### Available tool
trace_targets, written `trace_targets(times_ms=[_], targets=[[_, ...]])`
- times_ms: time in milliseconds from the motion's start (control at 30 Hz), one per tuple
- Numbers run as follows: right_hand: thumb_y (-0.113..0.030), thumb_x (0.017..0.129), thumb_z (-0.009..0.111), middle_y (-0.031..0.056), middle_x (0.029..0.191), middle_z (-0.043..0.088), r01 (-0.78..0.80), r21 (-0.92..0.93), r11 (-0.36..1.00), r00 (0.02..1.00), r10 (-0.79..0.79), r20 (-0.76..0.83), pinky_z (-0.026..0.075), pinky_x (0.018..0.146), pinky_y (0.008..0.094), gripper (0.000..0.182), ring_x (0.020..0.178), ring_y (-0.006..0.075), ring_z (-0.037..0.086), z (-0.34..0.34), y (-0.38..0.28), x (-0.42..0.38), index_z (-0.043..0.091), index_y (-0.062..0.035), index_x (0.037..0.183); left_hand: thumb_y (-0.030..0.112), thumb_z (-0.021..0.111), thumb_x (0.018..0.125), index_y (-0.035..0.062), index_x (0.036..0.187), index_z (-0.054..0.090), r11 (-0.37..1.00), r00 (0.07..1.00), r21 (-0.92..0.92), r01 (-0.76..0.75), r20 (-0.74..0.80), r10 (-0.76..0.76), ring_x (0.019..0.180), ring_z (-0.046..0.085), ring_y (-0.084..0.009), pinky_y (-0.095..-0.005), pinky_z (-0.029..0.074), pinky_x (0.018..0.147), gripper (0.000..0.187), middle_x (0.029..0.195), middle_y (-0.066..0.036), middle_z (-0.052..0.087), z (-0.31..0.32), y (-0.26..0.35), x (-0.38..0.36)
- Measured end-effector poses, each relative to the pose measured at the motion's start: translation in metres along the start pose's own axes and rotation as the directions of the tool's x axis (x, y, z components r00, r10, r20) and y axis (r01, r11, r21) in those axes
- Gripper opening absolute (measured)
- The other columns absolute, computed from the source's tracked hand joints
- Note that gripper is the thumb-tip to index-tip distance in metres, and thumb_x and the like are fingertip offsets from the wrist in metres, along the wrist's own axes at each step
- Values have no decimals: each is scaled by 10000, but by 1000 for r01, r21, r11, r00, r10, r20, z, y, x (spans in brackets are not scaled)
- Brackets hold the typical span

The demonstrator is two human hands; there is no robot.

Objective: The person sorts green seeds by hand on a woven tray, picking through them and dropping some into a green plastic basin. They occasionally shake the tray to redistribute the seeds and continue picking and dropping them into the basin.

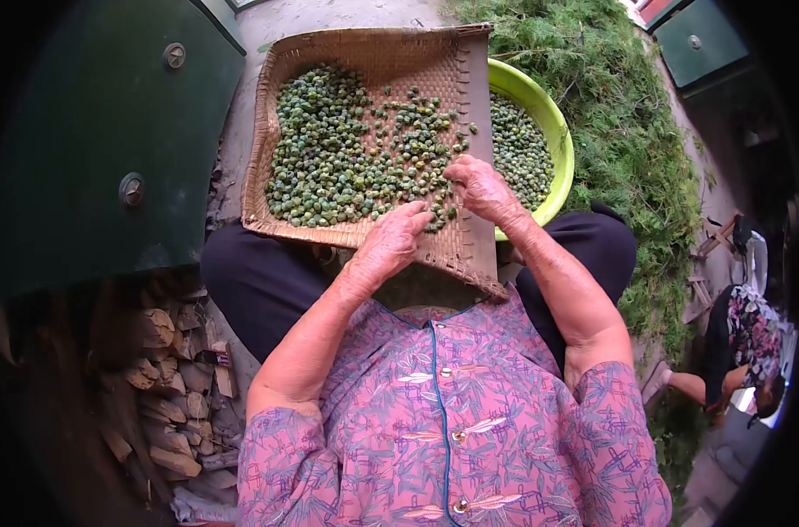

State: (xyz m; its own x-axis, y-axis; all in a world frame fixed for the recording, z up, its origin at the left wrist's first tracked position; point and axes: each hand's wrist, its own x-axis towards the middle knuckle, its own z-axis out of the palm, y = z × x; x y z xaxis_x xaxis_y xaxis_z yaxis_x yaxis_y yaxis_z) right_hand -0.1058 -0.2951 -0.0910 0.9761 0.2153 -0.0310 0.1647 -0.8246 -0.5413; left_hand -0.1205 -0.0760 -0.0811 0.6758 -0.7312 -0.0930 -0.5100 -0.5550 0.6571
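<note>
A woven winnowing basket point(356, 235) lies across my lap, holding many small, round green fruits or cones point(320, 149). They are heaped on its left side and thinner toward the right. My left hand point(395, 235) rests at the near edge of the heap, fingers stretched out over the pieces. Close to the basket's flat right lip point(482, 114), my right hand point(485, 186) has its fingers drawn together in a pinch. Whatever sits between those fingertips is hidden. Under the lip stands a yellow-green basin point(561, 158) filled with similar small green pieces.
Cut green branches point(610, 114) lie in a long pile on the right. Split firewood point(176, 395) is stacked at lower left, near a dark green door point(92, 132). Another person point(742, 338) in a floral top is at the far right.
</note>
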Motion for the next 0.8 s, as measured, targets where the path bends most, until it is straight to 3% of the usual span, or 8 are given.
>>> trace_targets(times_ms=[100,167,233,267,300,367,567,800], targets=[[-105,786,566,129,950,582,24,36,999,996,-21,-83,460,834,411,235,955,323,562,36,-13,-9,645,-81,1006,63,554,843,14,1136,584,987,987,-157,43,-149,-67,1094,556,-309,-337,431,949,299,1174,-173,582,-23,-9,-12],[-108,783,578,134,959,598,-58,-64,996,998,58,-11,454,837,422,223,952,332,557,42,-26,-17,652,-75,990,65,552,852,-18,1152,573,921,962,-372,119,-185,-199,1033,591,-253,-301,447,918,311,1152,-153,598,-36,-17,-18],[-114,784,581,150,932,614,-95,76,993,995,97,-24,457,829,425,187,935,337,567,48,-27,-22,664,-67,945,65,538,867,-62,1168,553,632,892,-739,231,-99,-441,974,607,-206,-281,453,896,326,1113,-150,609,-45,-14,-24],[-114,784,581,150,932,614,-94,66,993,995,95,-21,457,829,425,187,935,337,567,49,-28,-23,664,-67,945,67,504,900,-78,1216,502,420,866,-888,185,-55,-496,965,614,-217,-298,485,863,347,1148,-163,579,-45,-13,-27],[-114,784,584,159,904,616,-90,97,991,994,96,-58,461,822,427,172,915,341,576,48,-28,-22,667,-63,926,67,504,900,-78,1216,502,415,867,-893,176,-59,-494,965,614,-217,-298,485,863,347,1148,-163,579,-46,-11,-29],[-113,785,586,168,876,619,-83,118,990,992,93,-87,465,814,428,159,895,344,585,47,-28,-18,671,-59,908,55,475,917,-69,1268,445,181,757,-975,129,-21,-654,964,616,-236,-307,525,808,374,1199,-166,540,-45,-8,-34],[-82,761,607,164,822,622,-24,153,988,961,65,-269,478,763,417,130,832,334,603,58,-41,18,665,-46,871,31,456,916,-57,1214,484,80,676,-997,-7,-63,-734,837,646,-213,-284,554,706,311,1122,-130,557,-41,-13,-36],[-158,732,684,104,836,556,-64,-32,997,956,52,-290,455,765,400,123,873,289,541,84,-53,57,680,-115,847,4,469,884,-30,1081,573,87,549,-971,-221,-197,-812,716,605,-124,-209,506,618,226,943,-66,603,-56,-21,-44]])
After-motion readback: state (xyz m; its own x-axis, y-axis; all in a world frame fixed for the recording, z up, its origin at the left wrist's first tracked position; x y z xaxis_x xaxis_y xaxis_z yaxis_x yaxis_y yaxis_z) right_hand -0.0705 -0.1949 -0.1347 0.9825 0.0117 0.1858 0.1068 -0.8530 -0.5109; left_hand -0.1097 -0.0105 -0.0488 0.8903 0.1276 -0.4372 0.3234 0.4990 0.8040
